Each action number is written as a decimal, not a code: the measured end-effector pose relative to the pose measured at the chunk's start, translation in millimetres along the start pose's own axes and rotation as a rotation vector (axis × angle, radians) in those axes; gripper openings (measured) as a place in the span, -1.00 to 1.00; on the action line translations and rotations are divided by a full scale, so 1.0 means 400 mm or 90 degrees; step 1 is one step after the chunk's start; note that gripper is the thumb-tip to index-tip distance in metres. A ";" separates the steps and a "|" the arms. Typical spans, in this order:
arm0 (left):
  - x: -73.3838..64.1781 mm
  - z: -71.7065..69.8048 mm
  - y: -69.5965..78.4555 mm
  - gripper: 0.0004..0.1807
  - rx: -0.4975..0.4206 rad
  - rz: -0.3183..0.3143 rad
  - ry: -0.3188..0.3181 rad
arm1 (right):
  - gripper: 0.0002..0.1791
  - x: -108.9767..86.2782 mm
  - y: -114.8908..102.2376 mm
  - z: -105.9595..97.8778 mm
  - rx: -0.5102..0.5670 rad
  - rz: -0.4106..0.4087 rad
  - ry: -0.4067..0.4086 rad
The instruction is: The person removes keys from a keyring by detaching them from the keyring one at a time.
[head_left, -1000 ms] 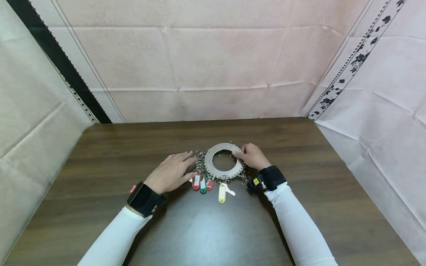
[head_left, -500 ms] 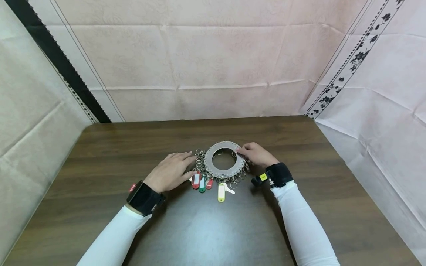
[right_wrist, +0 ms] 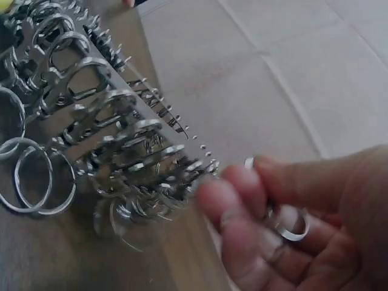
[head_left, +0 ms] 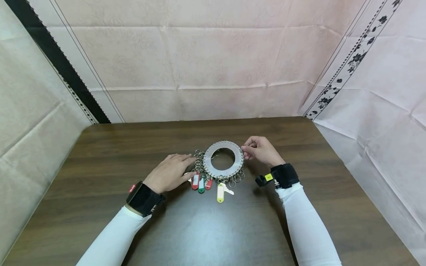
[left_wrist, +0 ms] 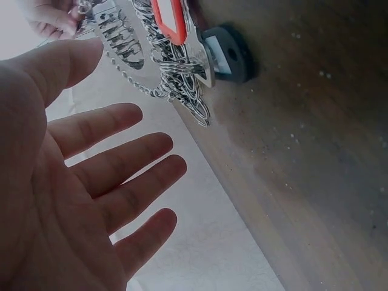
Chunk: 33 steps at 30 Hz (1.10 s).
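Note:
A flat, pale grey metal ring plate [head_left: 208, 162], hung all round with metal key rings [right_wrist: 70, 85], stands on the wooden table. Red, green and yellow key tags hang at its near side, including a yellow tag [head_left: 220, 194] with a white key-shaped piece [head_left: 229, 190] beside it. To the left, my left hand [head_left: 171, 173] has its fingers spread and straight, the thumb close to the plate's edge in the left wrist view. My right hand [head_left: 263, 150], at the plate's right edge, pinches a small metal ring [right_wrist: 298, 235] among its curled fingers.
The brown table [head_left: 133, 133] runs back to a pale cloth backdrop [head_left: 213, 74], with more cloth on both sides. A green tag [head_left: 201, 186] and a red tag [head_left: 195, 183] stick out low beside the left thumb. Both wrists wear black straps.
My right hand has shifted right, from its thumb over the plate to the plate's outer right edge, pinching the small ring. The left hand stays in place.

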<state>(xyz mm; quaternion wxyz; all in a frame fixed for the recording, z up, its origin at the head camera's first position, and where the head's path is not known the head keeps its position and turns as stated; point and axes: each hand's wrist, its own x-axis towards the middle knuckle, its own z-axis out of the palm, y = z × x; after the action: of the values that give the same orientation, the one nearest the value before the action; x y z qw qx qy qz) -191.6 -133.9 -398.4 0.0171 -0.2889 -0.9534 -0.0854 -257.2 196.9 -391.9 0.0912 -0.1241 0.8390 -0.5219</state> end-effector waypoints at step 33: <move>-0.001 0.003 0.005 -0.46 0.022 0.020 0.021 | -0.59 -0.067 -0.210 0.042 0.076 -0.271 0.009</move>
<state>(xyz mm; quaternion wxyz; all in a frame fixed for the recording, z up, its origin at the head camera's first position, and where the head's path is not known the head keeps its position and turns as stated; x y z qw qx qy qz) -190.2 -132.4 -399.2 0.0393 -0.3020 -0.9497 -0.0734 -217.6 155.1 -323.1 -0.0199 -0.2890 0.7622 -0.5789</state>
